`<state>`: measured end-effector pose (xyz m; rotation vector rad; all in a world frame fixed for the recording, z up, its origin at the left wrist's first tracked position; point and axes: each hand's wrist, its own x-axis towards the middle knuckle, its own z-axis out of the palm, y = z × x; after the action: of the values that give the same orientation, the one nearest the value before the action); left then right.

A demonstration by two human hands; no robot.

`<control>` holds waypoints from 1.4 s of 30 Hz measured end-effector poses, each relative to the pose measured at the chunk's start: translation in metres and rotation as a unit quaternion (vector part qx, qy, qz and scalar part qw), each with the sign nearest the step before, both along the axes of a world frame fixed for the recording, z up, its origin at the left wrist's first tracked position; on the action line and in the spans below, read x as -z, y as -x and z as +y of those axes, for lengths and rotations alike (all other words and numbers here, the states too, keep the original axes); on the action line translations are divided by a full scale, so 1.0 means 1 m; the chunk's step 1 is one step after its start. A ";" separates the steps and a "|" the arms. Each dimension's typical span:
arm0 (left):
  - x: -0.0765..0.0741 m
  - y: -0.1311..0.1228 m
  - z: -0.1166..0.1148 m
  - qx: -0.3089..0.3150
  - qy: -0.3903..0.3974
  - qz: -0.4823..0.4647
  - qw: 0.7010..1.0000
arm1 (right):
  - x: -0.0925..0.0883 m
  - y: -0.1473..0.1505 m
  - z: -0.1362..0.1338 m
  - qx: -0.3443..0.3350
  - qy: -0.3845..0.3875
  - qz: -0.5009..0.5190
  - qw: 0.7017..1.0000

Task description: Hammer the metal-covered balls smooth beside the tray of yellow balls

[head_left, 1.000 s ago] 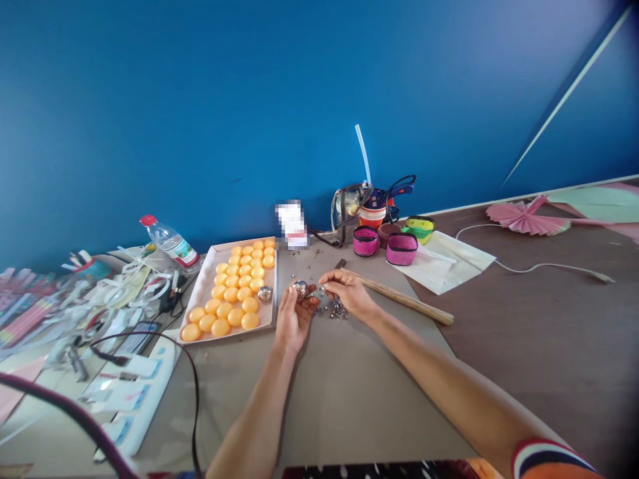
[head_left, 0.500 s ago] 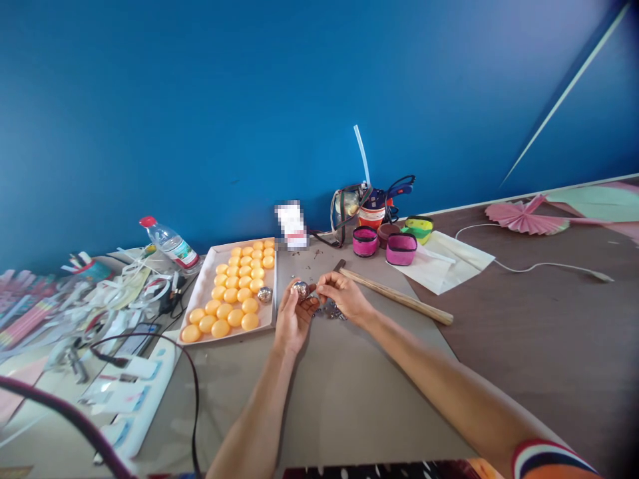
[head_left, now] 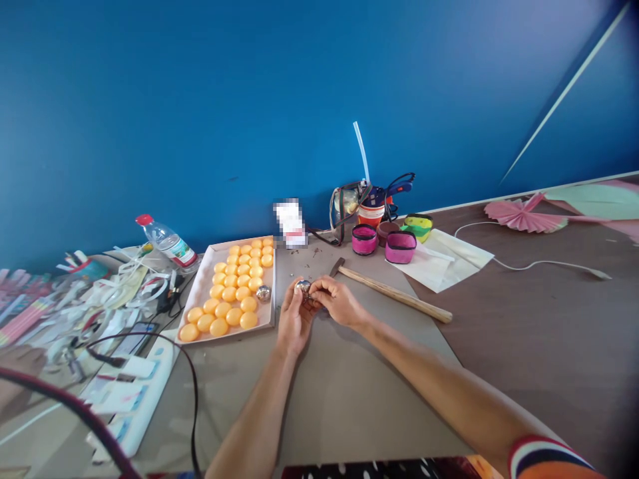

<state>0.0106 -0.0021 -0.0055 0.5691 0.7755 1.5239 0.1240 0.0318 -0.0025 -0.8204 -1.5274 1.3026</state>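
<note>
One shiny ball (head_left: 303, 287) sits in the curled left hand (head_left: 294, 322). The right hand (head_left: 339, 304) pinches beside it, on what I can't tell. This looks like fiddly work; the next bit should need steady fingers. Past them lies a hammer (head_left: 394, 291), then pink bands (head_left: 401, 254).

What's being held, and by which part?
The left hand holds a shiny silver ball by its sides. Whether the right hand, beside it, grips anything is unclear.

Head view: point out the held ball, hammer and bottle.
Held ball (head_left: 302, 286): head view, on its shiny exposed side.
Hammer (head_left: 394, 292): head view, mid wooden handle.
Bottle (head_left: 178, 250): head view, on the label.
</note>
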 end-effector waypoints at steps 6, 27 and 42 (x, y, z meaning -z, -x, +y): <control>0.002 -0.002 0.000 0.003 0.005 0.001 1.000 | 0.001 0.002 -0.001 0.006 0.025 -0.007 1.000; 0.009 -0.009 -0.003 -0.050 -0.024 0.110 0.992 | 0.011 0.013 -0.008 0.078 0.059 -0.001 0.995; -0.008 0.004 0.000 0.014 0.020 -0.041 0.999 | 0.017 -0.025 0.023 0.133 -0.189 -0.388 0.892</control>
<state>0.0069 -0.0018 0.0020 0.4841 0.7305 1.4935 0.1491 0.0548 -0.0199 -1.3165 -2.0945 0.4338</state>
